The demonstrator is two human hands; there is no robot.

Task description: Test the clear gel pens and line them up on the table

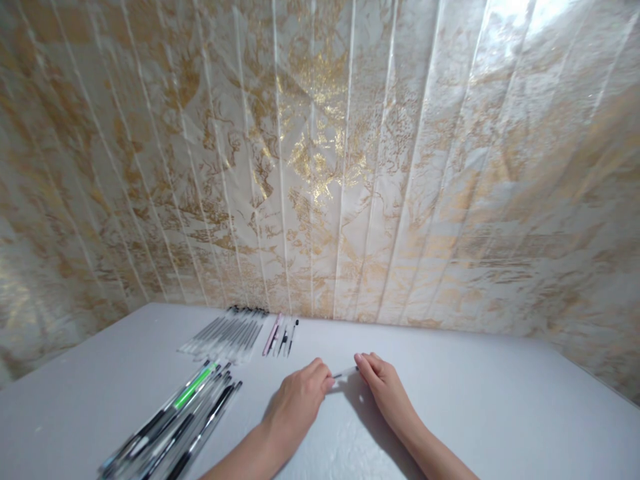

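While both hands are drawn in close together over the white table (475,393), a thin pen piece (345,373) spans the gap between them, above the tabletop. The left hand (299,395) has its fingers narrowed around one end, and the right hand (377,375) pinches the other between thumb and fingers. The piece looks pale in the middle and dark towards its ends; whether it carries any print is too small to tell.

Left of the left hand lies a bundle of pens (173,427), mostly black and clear, with a bright green pen (194,388) among them; any lettering there is blurred past reading. Beyond it, clear sticks (225,333) with dark far ends lie side by side, next to a pink pen (271,335). Behind the table hangs a gold-patterned curtain (320,167).
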